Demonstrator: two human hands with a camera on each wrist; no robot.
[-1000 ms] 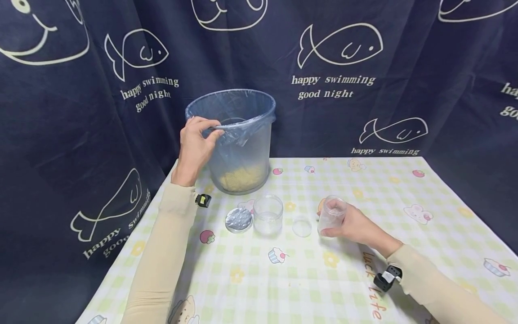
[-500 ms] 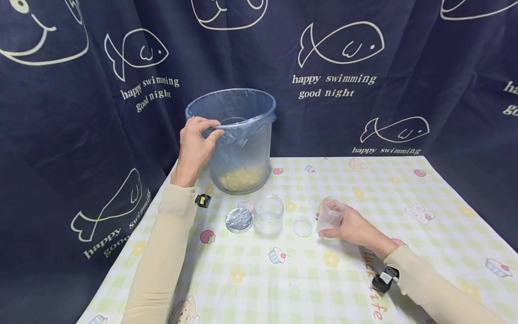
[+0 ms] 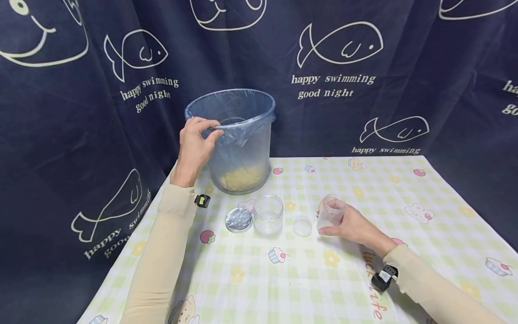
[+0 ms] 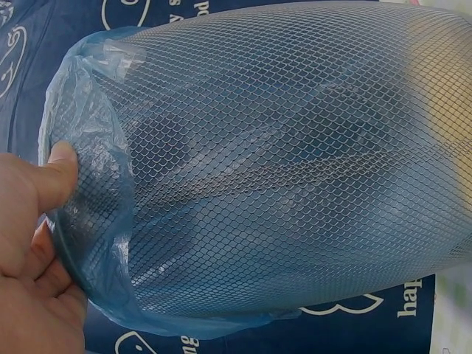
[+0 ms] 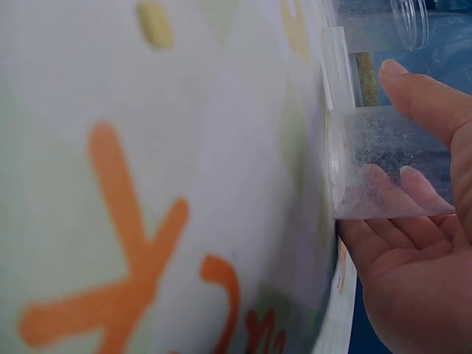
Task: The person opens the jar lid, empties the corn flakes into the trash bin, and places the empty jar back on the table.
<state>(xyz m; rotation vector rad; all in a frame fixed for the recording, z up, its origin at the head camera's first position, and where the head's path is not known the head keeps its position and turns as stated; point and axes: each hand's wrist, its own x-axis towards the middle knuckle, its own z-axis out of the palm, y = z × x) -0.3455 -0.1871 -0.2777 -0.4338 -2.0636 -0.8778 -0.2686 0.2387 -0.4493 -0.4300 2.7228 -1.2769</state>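
Note:
My left hand [image 3: 196,146] pinches the near left rim of a mesh waste bin [image 3: 252,153], over its blue plastic liner [image 4: 96,184]. Thumb outside and fingers behind the rim show in the left wrist view. Something yellow [image 3: 242,178] fills the bin's bottom. My right hand [image 3: 354,227] grips a clear plastic jar [image 3: 329,217] without a lid, its base at the tablecloth; specks cling to its wall [image 5: 369,144] in the right wrist view. Left of it lies a clear round lid [image 3: 302,226], then another clear jar [image 3: 268,220], upright and uncovered, beside a foil-faced round lid [image 3: 238,220].
A checked, printed tablecloth [image 3: 283,279] covers the table. The bin stands at its back left corner. Behind hangs a dark blue curtain [image 3: 251,58] with white fish drawings. Small black cameras [image 3: 384,277] sit on both wrists.
My right hand and the jar have shifted very slightly left. The left hand, bin, other jar and lids stay where they were.

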